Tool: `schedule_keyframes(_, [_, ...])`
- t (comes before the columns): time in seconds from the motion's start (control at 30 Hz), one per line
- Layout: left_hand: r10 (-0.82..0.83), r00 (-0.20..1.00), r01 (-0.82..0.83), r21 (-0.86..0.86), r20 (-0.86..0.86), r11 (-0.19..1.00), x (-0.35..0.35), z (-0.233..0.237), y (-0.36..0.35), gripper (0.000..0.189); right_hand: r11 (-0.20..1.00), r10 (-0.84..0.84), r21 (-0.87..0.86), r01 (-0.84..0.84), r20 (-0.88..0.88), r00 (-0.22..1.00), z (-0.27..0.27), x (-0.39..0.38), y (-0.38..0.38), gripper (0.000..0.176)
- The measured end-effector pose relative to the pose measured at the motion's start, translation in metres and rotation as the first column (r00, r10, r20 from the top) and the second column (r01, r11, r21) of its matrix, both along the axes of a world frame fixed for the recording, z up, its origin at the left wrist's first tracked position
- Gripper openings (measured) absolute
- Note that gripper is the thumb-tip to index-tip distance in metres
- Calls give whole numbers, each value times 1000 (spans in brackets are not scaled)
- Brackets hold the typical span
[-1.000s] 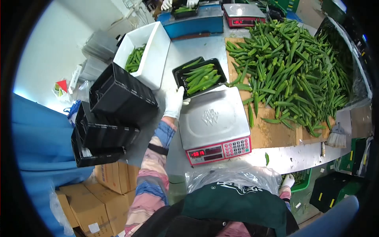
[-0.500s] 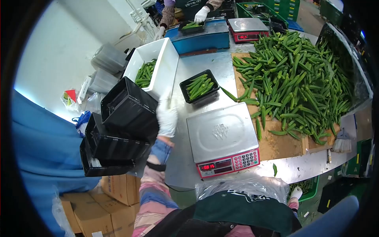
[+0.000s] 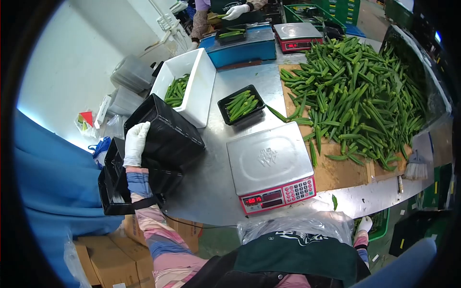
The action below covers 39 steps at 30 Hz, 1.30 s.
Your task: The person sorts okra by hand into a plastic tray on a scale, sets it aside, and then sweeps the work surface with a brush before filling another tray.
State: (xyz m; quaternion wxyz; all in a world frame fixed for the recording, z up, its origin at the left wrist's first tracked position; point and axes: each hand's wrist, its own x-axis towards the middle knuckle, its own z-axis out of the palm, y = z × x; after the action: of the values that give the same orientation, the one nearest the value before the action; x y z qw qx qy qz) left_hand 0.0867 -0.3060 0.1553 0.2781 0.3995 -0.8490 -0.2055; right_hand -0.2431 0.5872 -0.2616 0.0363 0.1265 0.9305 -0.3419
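Note:
My left hand (image 3: 136, 143), in a white glove, is at the left end of a stack of nested black trays (image 3: 165, 129). Its fingers are closed over the rim of the end tray. More black trays (image 3: 117, 192) stand under and beside that stack. Low at the right, my gloved right hand (image 3: 365, 224) is beside a green crate (image 3: 382, 225) below the table edge; its fingers are too small to make out. A black tray of okra (image 3: 241, 105) sits on the metal table behind a scale (image 3: 271, 158) whose plate bears nothing.
A big okra pile (image 3: 360, 101) covers the board on the right. A white foam box (image 3: 204, 91) with okra stands at the back left. Across the table, a co-worker's gloved hand (image 3: 236, 11) holds okra above a tray; a second scale (image 3: 297, 32) is nearby.
My left hand has moved left from the stack's right side to its left end. The upper stack has shifted slightly right. My right hand has risen a little; the co-worker's hand has lifted with okra.

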Motion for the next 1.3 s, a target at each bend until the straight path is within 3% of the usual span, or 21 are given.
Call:
schedule_keyframes(0.07, [-5,1000,8,185,-18,983,-1,7,-10,31,999,-49,23,49,-11,999,4,7,-5,23])
schedule_keyframes(0.17, [30,992,-15,122,-123,992,-4,-1,-18,29,995,-101,22,101,-7,995,-4,24,-2,22])
schedule_keyframes(0.27, [73,940,-152,-217,-333,964,-12,2,-9,29,992,-127,12,126,19,992,-18,36,7,20])
schedule_keyframes(0.3, [109,879,-294,-347,-463,891,-22,10,7,31,991,-132,11,132,33,991,-21,40,10,20])
schedule_keyframes(0.33, [179,810,-421,-343,-558,840,-35,20,33,31,990,-138,11,138,46,989,-26,44,15,20])
schedule_keyframes(0.4, [96,821,-383,-418,-563,824,-66,23,94,25,986,-167,17,166,58,984,-39,49,24,20])
schedule_keyframes(0.47, [-129,899,-133,-541,-419,830,-111,16,170,11,985,-167,49,164,71,983,-37,45,27,21])
schedule_keyframes(0.53, [-270,963,216,-562,-13,798,-128,-15,215,6,994,-100,59,97,48,994,-33,41,23,24])
schedule_keyframes(0.57, [-349,937,306,-478,-1,823,-138,-46,232,4,990,-131,-44,134,60,990,-42,40,24,23])
schedule_keyframes(0.67, [-561,825,561,-235,74,794,-145,-142,277,8,998,-68,9,69,-77,995,-38,42,16,24])
schedule_keyframes(0.73, [-577,807,590,-225,131,775,-142,-148,305,9,994,-45,95,53,-87,995,-24,42,12,21])
schedule_keyframes(0.8, [-595,779,618,-80,195,782,-139,-135,312,20,994,-66,77,73,-94,993,-16,38,9,20])
schedule_keyframes(0.9, [-623,776,630,-108,99,769,-144,-127,313,44,989,-60,119,84,-194,979,2,27,-5,20])
schedule_keyframes(0.93, [-635,767,640,-190,96,745,-152,-122,314,49,984,-33,159,76,-257,966,4,19,-8,21])
schedule_keyframes(1.0, [-574,806,587,-309,141,748,-171,-113,323,54,985,33,171,6,-221,975,14,1,-9,23])
schedule_keyframes(1.1, [-601,794,600,-277,89,751,-204,-108,343,57,980,-193,47,195,-51,980,65,-19,-33,27])
schedule_keyframes(1.2, [-648,762,634,-235,24,737,-251,-98,378,59,976,-156,172,136,110,982,62,-29,-21,30])
schedule_keyframes(1.3, [-716,698,708,-132,-19,693,-295,-104,408,59,985,-62,169,22,237,969,74,-36,-14,38])
